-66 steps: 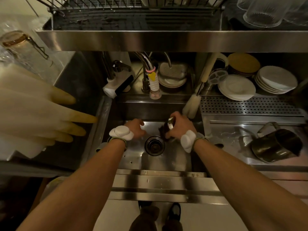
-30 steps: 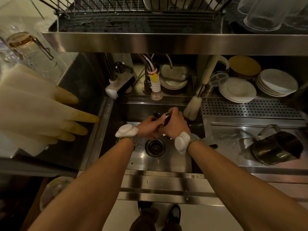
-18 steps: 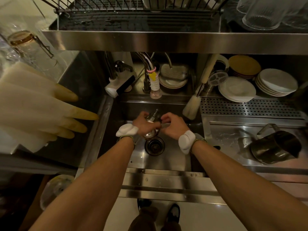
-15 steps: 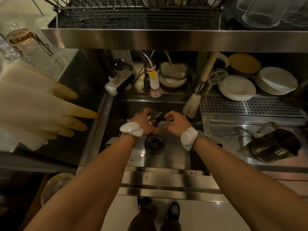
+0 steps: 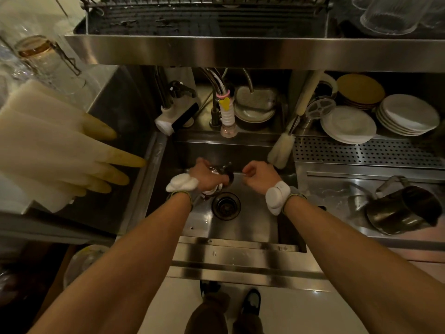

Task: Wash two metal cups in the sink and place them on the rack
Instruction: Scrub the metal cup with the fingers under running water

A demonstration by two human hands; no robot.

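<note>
Over the steel sink (image 5: 243,227), my left hand (image 5: 207,175) grips a small metal cup (image 5: 222,172) just above and left of the drain (image 5: 226,205). Most of the cup is hidden by my fingers. My right hand (image 5: 258,173) hovers a little to the right of the cup, fingers curled, apart from it; whether it holds anything I cannot tell. A second, larger metal cup (image 5: 404,210) lies on its side on the right drainboard. The wire rack (image 5: 204,10) sits on the shelf above the sink.
A tap with a white nozzle (image 5: 226,112) hangs over the sink's back. A bottle brush (image 5: 284,145) leans at the right corner. Stacked plates (image 5: 349,124) stand behind the perforated drainboard. Rubber gloves (image 5: 55,145) hang at left. Glasses (image 5: 390,13) stand at the upper right.
The cup has passed from my right hand into my left. My right hand has let go and drawn slightly to the right. Both hands stay above the drain.
</note>
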